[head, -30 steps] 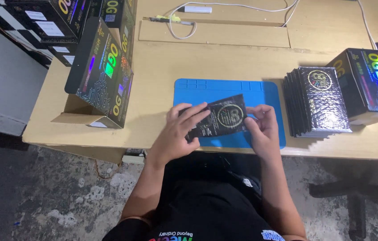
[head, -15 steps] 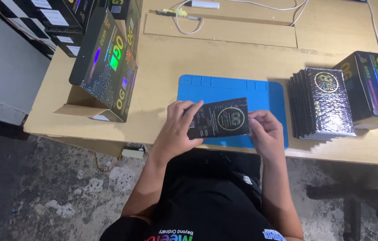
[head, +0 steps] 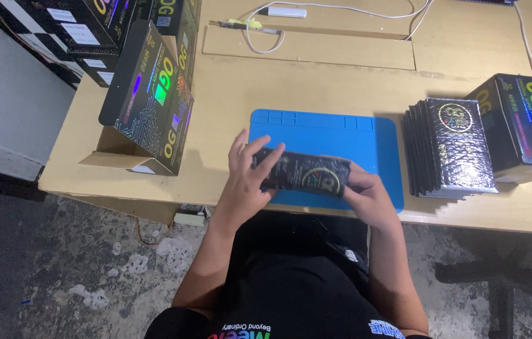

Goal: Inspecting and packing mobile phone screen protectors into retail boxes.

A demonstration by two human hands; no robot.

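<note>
Since half a second ago: black packet (head: 303, 174) turned flatter, now lying lengthwise between both hands.
Wooden table (head: 316, 81): bears all.
Blue mat (head: 341, 135): centre, under packet.
Open box (head: 150, 103): 10 o'clock.
Stacked packets (head: 451, 144): 3 o'clock.
Left hand (head: 247, 179): fingers spread over packet's left end.
Right hand (head: 369, 196): gripping right end.

Between my left hand (head: 247, 179) and my right hand (head: 369, 198) I hold a flat black packet (head: 303, 172) with a gold round emblem, a stack of like packets (head: 451, 147) stands right, beside a black holographic box (head: 523, 125), and another such box (head: 150, 100) leans left on the counter (head: 216, 81).
</note>
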